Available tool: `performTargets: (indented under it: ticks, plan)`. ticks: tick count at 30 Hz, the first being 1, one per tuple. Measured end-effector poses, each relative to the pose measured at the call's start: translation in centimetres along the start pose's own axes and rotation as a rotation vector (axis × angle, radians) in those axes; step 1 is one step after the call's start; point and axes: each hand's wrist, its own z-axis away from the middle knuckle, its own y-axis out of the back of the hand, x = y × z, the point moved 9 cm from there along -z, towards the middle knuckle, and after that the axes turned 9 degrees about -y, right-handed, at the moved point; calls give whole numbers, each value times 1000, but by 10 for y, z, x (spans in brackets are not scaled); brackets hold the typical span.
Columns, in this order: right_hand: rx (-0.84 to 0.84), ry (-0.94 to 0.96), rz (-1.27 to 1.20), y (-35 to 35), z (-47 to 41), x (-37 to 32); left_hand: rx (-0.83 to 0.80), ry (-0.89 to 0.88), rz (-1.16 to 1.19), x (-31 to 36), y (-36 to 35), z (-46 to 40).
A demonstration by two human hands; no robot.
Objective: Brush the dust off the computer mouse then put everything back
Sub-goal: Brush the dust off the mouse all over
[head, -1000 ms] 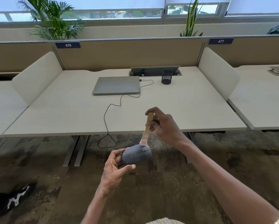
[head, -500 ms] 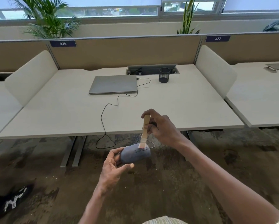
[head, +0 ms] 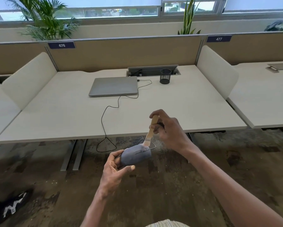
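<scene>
Item 1: my left hand (head: 116,167), raised in front of me below the near edge of the tabletop (head: 178,102). Fingers and thumb curled round the rear end of the grey-blue rounded computer mouse (head: 136,154), gripping it.

Item 2: the mouse itself. Held in the air over the floor, off the tabletop, button side up, front end pointing away to the right. Its thin black cable (head: 104,128) loops down past the tabletop edge, then runs up across the surface toward the laptop.

Item 3: my right hand (head: 168,128), above and to the right of the mouse. Fingers closed round the pale wooden handle of a small paintbrush (head: 151,130), pinching it near the top.

Item 4: the brush. Tilted, handle up, light bristles down, tips touching the front top of the mouse near the buttons.

Item 5: closed silver laptop (head: 113,86), lying flat toward the back of the pale tabletop.

Item 6: black wire-mesh pen cup (head: 165,76), upright, to the right of the laptop, just in front of the open cable tray (head: 154,69).

Item 7: desk dividers labelled 476 (head: 61,45) and 477 (head: 218,39) behind; green potted plants (head: 44,18) along the window.
</scene>
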Motion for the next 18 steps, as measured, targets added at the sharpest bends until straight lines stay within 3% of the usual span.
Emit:
performTargets:
  ticks: [6,18]
  plan:
    - [-85,-47,-1,-1,0,16,-9,6,22,0,-1,-2]
    - [-99,-124,-86,-19,-26,30,-48,44,-10,-6,2,5]
